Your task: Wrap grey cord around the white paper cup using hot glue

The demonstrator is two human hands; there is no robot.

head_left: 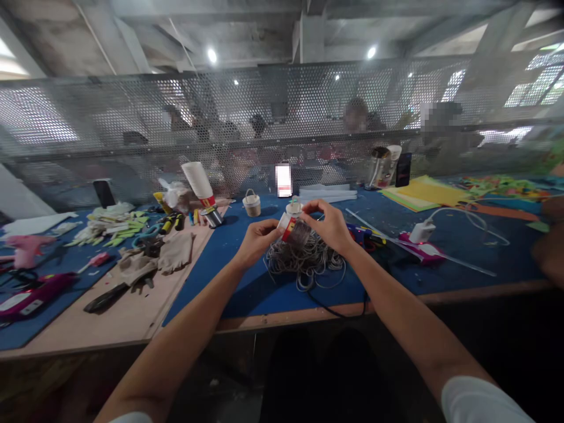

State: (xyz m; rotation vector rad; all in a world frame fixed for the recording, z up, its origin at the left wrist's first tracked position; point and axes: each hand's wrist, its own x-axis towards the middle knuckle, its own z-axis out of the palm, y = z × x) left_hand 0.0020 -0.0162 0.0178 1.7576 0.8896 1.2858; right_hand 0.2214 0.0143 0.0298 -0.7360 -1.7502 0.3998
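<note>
A paper cup, white and red with grey cord wound around its lower part, is held tilted above the table. My left hand has thumb and fingers closed on its white end. At the cup's upper right side, my right hand pinches with thumb and forefinger; whether it grips the cord or the cup is too small to tell. Below lies a loose heap of grey cord. Just behind the cup shows a white round top, partly hidden. Farther back stands a small cord-wrapped basket with a handle.
Stacked paper cups stand back left, near a metallic roll. Work gloves and a pink glue gun lie left. Rightward are a power strip, a white charger with cable and coloured sheets. A mesh partition rises behind.
</note>
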